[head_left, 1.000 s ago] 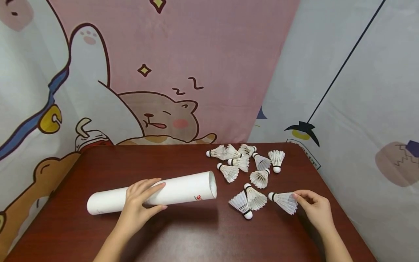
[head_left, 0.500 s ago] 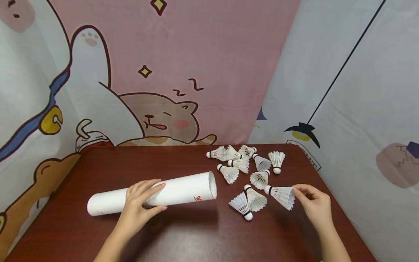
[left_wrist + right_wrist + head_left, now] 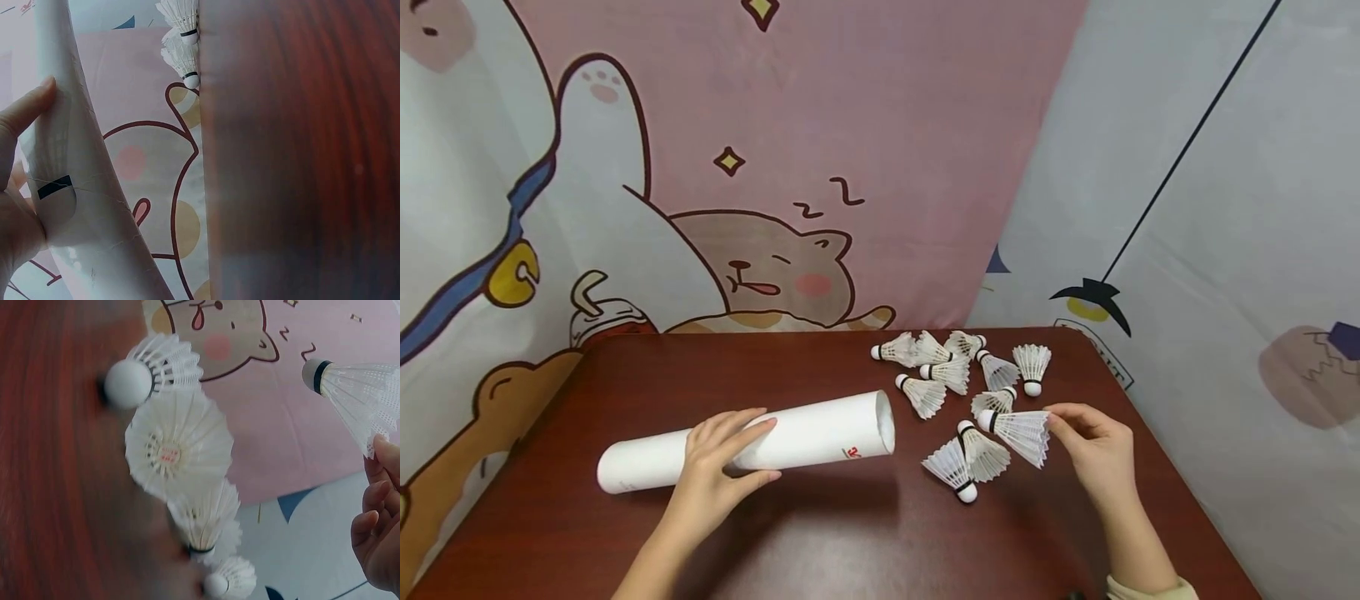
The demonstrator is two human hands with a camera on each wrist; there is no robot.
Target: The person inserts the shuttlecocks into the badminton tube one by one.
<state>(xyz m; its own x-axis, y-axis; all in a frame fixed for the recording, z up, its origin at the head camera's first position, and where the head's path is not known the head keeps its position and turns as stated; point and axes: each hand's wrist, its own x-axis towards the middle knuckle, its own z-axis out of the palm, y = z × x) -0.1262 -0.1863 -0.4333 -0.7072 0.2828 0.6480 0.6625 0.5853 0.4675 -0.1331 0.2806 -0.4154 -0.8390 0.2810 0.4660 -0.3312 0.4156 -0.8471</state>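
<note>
The right hand pinches a shuttlecock by its skirt rim, cork pointing left toward the open mouth of the white tube, which the left hand — nearer to that mouth — grips about mid-length; the tube's long axis runs sideways, mouth end raised off the counter, with two loose shuttlecocks to the mouth's right and others farther back. Only the right wrist view shows red marking inside a loose skirt; only the left wrist view shows a dark band on the tube — perhaps printed, though I cannot tell.
</note>
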